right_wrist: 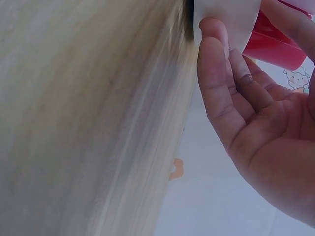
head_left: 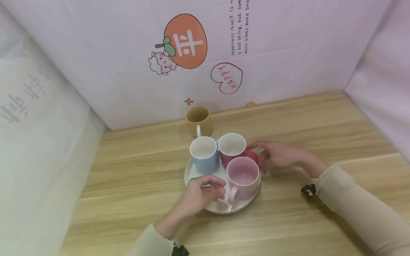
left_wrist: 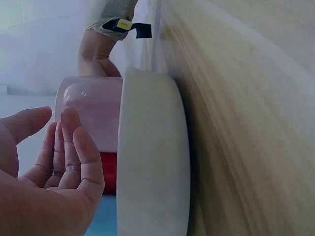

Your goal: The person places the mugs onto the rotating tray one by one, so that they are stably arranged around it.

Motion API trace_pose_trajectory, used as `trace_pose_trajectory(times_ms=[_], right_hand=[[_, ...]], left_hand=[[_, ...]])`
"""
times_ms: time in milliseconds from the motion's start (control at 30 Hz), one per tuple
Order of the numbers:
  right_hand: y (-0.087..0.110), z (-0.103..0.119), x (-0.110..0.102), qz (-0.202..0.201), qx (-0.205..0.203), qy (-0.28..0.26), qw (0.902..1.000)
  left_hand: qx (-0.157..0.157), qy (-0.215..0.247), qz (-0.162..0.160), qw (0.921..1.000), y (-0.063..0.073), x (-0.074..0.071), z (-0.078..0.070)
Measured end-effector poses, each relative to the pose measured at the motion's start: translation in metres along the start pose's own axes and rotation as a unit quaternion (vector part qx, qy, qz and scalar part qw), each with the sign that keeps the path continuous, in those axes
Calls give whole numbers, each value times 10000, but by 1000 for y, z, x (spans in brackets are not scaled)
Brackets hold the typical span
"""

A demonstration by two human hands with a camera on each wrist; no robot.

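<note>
A round white tray carries a light blue mug, a red mug with a white inside, and a pink mug. My left hand is over the tray's front left part, beside the pink mug's handle, its fingers loosely bent with nothing between them. At the tray's right side, my right hand is by the red mug's handle. In the right wrist view its fingers lie by the tray's outer wall; whether they touch it I cannot tell.
A yellow mug with a white handle stands behind the tray, near the back wall. The wooden table is bordered by printed cloth at the back and sides. Both wrists wear dark straps with small devices.
</note>
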State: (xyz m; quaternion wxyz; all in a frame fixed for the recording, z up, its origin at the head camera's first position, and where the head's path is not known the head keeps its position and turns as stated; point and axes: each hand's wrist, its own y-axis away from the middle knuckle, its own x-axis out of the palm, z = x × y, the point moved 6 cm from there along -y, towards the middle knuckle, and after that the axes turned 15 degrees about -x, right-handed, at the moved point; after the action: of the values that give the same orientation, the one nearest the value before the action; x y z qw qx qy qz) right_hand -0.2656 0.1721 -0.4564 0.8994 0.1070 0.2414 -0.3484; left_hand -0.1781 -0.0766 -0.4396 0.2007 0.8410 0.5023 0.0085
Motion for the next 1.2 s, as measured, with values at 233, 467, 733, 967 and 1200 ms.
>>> trace_pose_trajectory(times_ms=[233, 467, 733, 967, 1200], right_hand=[[-1, -2, 0, 33, -5, 96, 9999], [0, -1, 0, 29, -92, 12, 10000], [0, 0, 0, 28, -27, -25, 10000], [1, 1, -1, 31, -3, -77, 10000], [2, 3, -1, 30, -37, -18, 10000]], left_hand=[[-170, -238, -510, 9983, 0, -23, -3], [-36, -282, -972, 9949, -3, -49, -7], [-59, -107, -1239, 9922, -6, -70, -11], [-137, -195, -1661, 9858, -12, -91, -16], [-113, -250, -1877, 9818, -19, -110, -18]])
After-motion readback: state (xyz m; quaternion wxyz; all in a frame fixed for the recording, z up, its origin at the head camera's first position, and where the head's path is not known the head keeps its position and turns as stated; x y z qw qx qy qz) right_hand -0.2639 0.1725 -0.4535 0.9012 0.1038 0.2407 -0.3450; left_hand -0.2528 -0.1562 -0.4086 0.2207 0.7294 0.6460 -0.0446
